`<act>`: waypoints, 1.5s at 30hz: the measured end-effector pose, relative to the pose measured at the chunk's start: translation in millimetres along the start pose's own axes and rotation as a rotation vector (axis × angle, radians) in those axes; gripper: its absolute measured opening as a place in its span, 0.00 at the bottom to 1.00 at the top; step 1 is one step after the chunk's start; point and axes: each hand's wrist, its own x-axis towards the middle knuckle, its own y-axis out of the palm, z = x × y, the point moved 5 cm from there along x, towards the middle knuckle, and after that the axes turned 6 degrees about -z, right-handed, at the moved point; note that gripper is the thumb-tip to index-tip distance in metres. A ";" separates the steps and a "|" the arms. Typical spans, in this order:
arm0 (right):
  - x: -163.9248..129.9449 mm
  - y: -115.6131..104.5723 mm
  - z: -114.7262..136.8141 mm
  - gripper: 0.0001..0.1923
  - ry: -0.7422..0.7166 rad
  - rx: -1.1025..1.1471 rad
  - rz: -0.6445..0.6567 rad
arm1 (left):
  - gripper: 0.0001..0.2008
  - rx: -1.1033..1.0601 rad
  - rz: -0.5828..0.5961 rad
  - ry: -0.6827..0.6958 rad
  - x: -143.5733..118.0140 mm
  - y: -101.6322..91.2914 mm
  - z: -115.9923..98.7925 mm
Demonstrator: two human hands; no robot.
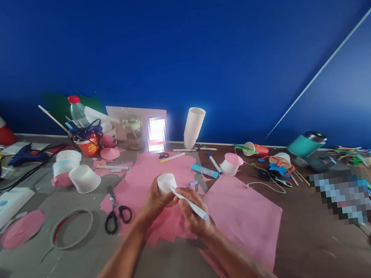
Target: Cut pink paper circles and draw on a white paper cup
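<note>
The white cup [166,182], gripped by the left hand [155,198] above pink paper [142,172] while the right hand [194,218] pinched a marker [197,208] near its rim, seemed light and easily dented, best held gently around its side.

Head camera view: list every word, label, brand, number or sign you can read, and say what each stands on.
No words or numbers are legible.
Small white paper cup in the left hand: no lettering seen.
White, blue-ended marker in the right hand: none legible.
Glowing white rectangular screen: pixelated, unreadable.
Flat pixelated object at right: unreadable.
Teal-and-white oblong item: any print too small.
Red paper cup with yellow emblem: no legible words.
</note>
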 end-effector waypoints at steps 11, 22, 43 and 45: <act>3.9 1.1 6.2 0.11 -0.057 0.005 -0.011 | 0.34 0.042 -0.018 0.032 2.9 -1.5 4.8; 1.3 0.6 0.1 0.11 -0.003 -0.027 -0.009 | 0.32 0.077 -0.018 0.016 0.3 -0.1 -1.0; 1.8 3.1 13.0 0.15 -0.179 0.018 -0.005 | 0.32 0.143 -0.045 0.122 6.3 -0.5 13.5; 1.9 3.0 13.0 0.15 -0.181 0.018 -0.010 | 0.32 0.183 -0.059 0.139 4.7 0.1 9.2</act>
